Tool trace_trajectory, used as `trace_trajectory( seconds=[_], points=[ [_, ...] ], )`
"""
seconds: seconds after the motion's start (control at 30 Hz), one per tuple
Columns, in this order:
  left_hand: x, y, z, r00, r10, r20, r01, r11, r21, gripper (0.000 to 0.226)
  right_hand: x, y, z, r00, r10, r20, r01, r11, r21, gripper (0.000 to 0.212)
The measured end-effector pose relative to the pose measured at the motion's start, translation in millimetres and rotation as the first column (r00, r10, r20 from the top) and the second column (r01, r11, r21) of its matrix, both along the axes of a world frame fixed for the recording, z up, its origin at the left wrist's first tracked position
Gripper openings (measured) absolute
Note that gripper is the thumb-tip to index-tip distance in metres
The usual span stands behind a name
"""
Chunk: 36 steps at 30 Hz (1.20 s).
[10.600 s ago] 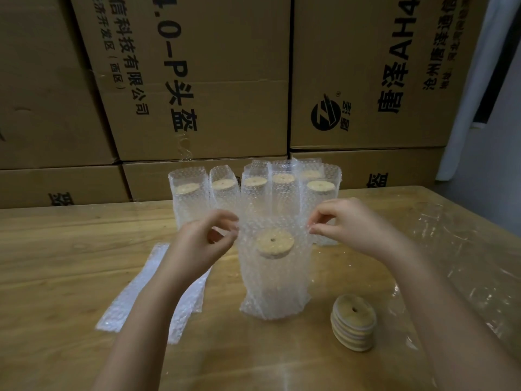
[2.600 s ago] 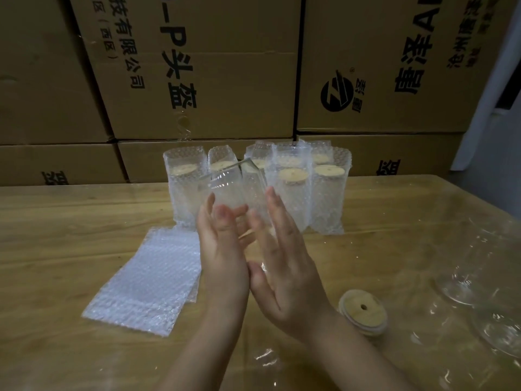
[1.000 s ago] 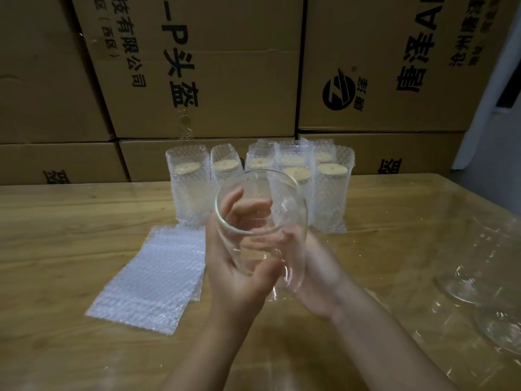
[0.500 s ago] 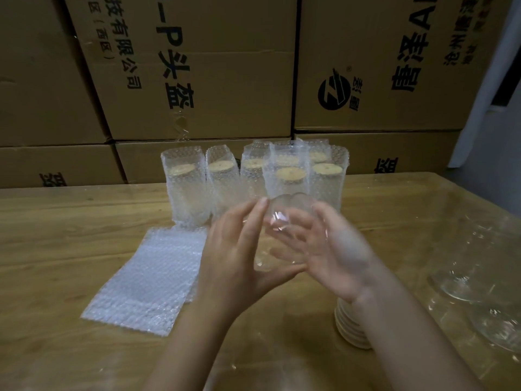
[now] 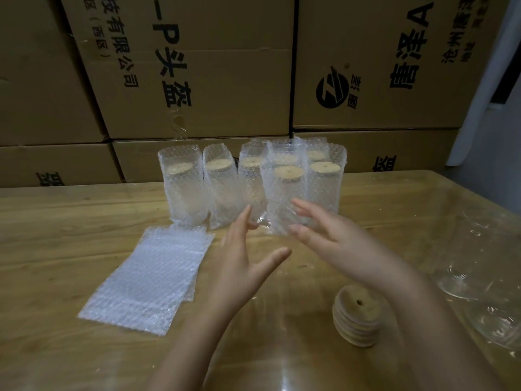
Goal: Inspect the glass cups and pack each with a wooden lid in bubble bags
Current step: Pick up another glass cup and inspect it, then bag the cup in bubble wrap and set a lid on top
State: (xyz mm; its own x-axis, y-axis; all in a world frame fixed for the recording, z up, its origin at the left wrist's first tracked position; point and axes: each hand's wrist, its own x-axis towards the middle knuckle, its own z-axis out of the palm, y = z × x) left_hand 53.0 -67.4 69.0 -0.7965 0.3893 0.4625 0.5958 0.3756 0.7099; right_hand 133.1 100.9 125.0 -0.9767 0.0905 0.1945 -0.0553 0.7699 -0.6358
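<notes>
Brown cartons (image 5: 197,66) with black print are stacked as a wall behind the far edge of the scene. In front of them runs a glossy wooden worktop (image 5: 56,249) that carries everything else. Near its far edge stand the packed cups (image 5: 183,187), upright and touching one another in a tight cluster, each inside a bubble bag with a round wooden lid showing through the top; seven such lids can be counted. Closer and to the left, a few flat bags (image 5: 152,275) lie stacked on the wood, well apart from the lids but just in front of the cluster. Both forearms reach in from the bottom edge. The left hand (image 5: 242,266) and right hand (image 5: 338,249) are raised above the worktop with palms turned toward each other, fingers straight and spread, so each grip is wide. Between their fingertips, in front of the cluster, a faint glint marks a clear cup (image 5: 263,221); it is too blurred to tell whether either hand touches it. At the right edge two bare cups (image 5: 465,283) lie or stand, their outlines hard to read. Under the right forearm sits a short stack of lids (image 5: 356,317), the top one with a small centre hole.
</notes>
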Motion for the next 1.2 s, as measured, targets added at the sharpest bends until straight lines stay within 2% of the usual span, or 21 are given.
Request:
trace_trajectory(
  seconds=[0.03,0.07,0.13,0.17,0.27,0.4,0.57,0.63,0.73,0.8,0.87,0.97,1.07,1.2],
  points=[
    [1,2,0,0.997,-0.004,0.079,0.001,0.999,0.045,0.092,5,10,2,0.990,-0.056,0.128,0.053,0.998,0.022,0.070],
    [-1,2,-2,0.988,-0.014,0.153,-0.001,0.995,0.098,0.096,10,19,5,0.949,-0.118,0.291,0.089,0.990,0.114,0.072],
    [-4,3,-5,0.968,-0.063,0.244,0.018,0.983,0.183,0.105,16,28,4,0.777,-0.253,0.576,0.070,0.944,0.321,0.082],
    [-5,3,-5,0.956,-0.088,0.280,0.025,0.975,0.223,0.107,17,29,2,0.693,-0.308,0.651,0.047,0.921,0.386,0.087],
    [-7,4,-9,0.939,-0.130,0.318,0.050,0.967,0.248,0.107,11,30,-5,0.570,-0.363,0.737,0.023,0.904,0.427,0.095],
    [-8,5,-15,0.921,-0.130,0.367,0.028,0.962,0.271,0.107,3,28,-15,0.525,-0.378,0.762,-0.017,0.891,0.454,0.085],
    [-12,5,-20,0.902,-0.151,0.404,0.018,0.948,0.317,0.102,-2,27,-23,0.600,-0.386,0.701,-0.043,0.859,0.510,0.058],
    [-12,5,-24,0.891,-0.162,0.425,0.029,0.952,0.303,0.102,0,35,-17,0.690,-0.338,0.639,0.015,0.890,0.455,0.050],
    [-11,7,-27,0.876,-0.206,0.436,0.093,0.959,0.267,0.107,3,42,-6,0.914,-0.201,0.354,0.140,0.972,0.189,0.050],
    [-11,8,-29,0.876,-0.221,0.430,0.123,0.962,0.243,0.104,1,32,-2,0.990,-0.123,0.065,0.126,0.991,-0.044,0.060],
    [-11,7,-30,0.876,-0.222,0.428,0.135,0.965,0.223,0.101,-5,13,-4,0.980,-0.098,-0.174,0.057,0.971,-0.231,0.061],
    [-12,5,-28,0.871,-0.245,0.426,0.168,0.963,0.209,0.095,-17,-17,-17,0.926,-0.059,-0.373,-0.085,0.930,-0.358,0.041],
    [-10,3,-21,0.877,-0.271,0.398,0.211,0.959,0.187,0.088,-28,-30,-34,0.912,-0.017,-0.410,-0.143,0.923,-0.357,0.030],
    [-25,-23,-10,0.851,-0.303,0.428,0.313,0.948,0.049,0.086,-37,-25,-50,0.948,0.017,-0.318,-0.161,0.887,-0.432,0.027]
  ],
)
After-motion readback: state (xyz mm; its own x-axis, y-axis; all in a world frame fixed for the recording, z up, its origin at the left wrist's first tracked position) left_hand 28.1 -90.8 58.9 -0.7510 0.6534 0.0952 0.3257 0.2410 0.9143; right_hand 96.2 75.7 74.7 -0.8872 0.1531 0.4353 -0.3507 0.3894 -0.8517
